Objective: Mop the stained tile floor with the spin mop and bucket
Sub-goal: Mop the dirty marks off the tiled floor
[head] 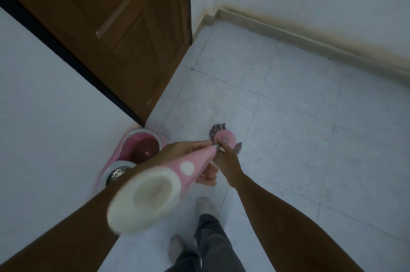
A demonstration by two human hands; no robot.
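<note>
I hold the spin mop upright, its pink handle (pixel 193 167) pointing up at the camera with a white end cap. My left hand (pixel 188 149) grips the handle from the left. My right hand (pixel 228 160) grips the thin shaft lower down. The mop's pink round head (pixel 225 138), with grey strands around it, sits on the pale tile floor (pixel 299 116). The pink spin bucket (pixel 133 149) stands on the floor to the left, by the wall, partly hidden by my left forearm. Its metal spinner basket (pixel 117 173) is at the near end.
A brown wooden door (pixel 124 34) stands open at the upper left, its bottom corner close to the bucket. A white wall with a beige skirting (pixel 310 38) runs along the right. My feet (pixel 205 205) and grey trousers are below the hands.
</note>
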